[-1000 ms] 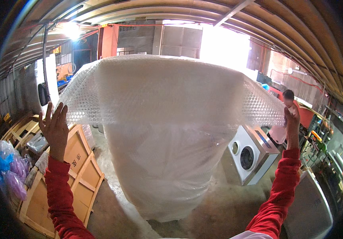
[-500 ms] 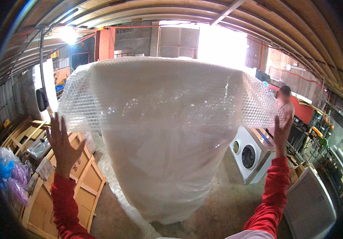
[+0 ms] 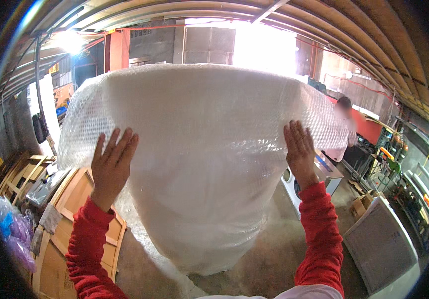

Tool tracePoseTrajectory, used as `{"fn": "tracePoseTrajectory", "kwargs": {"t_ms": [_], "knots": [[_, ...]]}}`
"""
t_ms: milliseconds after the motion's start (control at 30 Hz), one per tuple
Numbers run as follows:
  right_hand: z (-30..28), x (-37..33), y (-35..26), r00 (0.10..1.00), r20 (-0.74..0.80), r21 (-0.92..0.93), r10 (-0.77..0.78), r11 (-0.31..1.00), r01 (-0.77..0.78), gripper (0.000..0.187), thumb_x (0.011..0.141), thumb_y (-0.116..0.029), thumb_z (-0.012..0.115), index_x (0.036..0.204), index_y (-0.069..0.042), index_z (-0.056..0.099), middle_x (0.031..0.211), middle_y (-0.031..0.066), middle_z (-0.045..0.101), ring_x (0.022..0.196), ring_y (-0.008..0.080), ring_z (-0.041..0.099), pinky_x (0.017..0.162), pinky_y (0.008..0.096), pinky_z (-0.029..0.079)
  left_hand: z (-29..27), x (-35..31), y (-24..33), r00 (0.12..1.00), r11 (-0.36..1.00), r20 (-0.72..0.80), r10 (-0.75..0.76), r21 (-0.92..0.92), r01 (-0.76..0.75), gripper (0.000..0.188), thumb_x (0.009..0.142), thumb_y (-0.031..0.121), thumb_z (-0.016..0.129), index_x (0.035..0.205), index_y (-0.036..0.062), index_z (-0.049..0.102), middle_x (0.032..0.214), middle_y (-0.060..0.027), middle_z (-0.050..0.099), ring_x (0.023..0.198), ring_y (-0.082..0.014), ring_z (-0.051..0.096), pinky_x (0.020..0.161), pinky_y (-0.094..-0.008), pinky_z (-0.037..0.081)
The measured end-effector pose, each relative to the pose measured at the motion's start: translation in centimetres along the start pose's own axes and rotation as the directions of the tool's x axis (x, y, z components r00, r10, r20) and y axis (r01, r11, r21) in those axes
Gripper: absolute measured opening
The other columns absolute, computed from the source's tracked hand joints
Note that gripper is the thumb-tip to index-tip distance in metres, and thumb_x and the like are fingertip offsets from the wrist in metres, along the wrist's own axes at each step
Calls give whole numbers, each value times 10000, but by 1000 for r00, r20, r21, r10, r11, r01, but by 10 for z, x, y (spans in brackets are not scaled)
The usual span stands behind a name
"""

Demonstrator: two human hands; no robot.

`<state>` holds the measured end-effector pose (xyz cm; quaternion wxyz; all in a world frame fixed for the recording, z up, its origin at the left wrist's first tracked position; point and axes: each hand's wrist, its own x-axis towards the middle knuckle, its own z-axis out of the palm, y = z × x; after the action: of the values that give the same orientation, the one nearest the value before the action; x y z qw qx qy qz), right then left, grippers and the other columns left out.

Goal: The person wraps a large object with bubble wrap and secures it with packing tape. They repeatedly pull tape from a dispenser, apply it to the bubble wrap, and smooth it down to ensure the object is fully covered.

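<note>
Right now I press my left hand and right hand, fingers spread flat, against the big clear bubble-wrap-covered bulky object standing on the concrete floor beside wooden crates.

The bubble wrap sheet hid whatever it covered, and most of the white machine at four o'clock. A person at two o'clock was blurred and half concealed behind the sheet's edge. Both palms faced away, pressed against the wrap.
</note>
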<state>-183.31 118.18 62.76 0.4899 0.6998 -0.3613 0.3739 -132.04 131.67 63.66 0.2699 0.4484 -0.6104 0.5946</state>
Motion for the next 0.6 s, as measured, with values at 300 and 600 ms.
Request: {"fn": "tracePoseTrajectory", "kwargs": {"t_ms": [300, 600], "knots": [[39, -28, -17, 993, -110, 87, -43, 995, 53, 736, 733, 120, 557, 1450, -45, 542, 1549, 179, 489, 1461, 392, 440, 1208, 553, 350, 82, -45, 10, 993, 968, -93, -75, -246, 50, 373, 920, 7, 649, 1237, 177, 747, 1434, -27, 638, 1422, -250, 514, 1205, -496, 370], [55, -32, -27, 996, 59, 111, 66, 991, -73, 664, 832, 86, 554, 1479, -57, 522, 1575, 152, 468, 1492, 369, 395, 1225, 540, 321, 55, -27, 24, 990, 956, 136, -40, -282, 77, 666, 928, 378, 554, 1498, 37, 502, 1588, -210, 436, 1532, -407, 303, 1251, -600, 169]]}}
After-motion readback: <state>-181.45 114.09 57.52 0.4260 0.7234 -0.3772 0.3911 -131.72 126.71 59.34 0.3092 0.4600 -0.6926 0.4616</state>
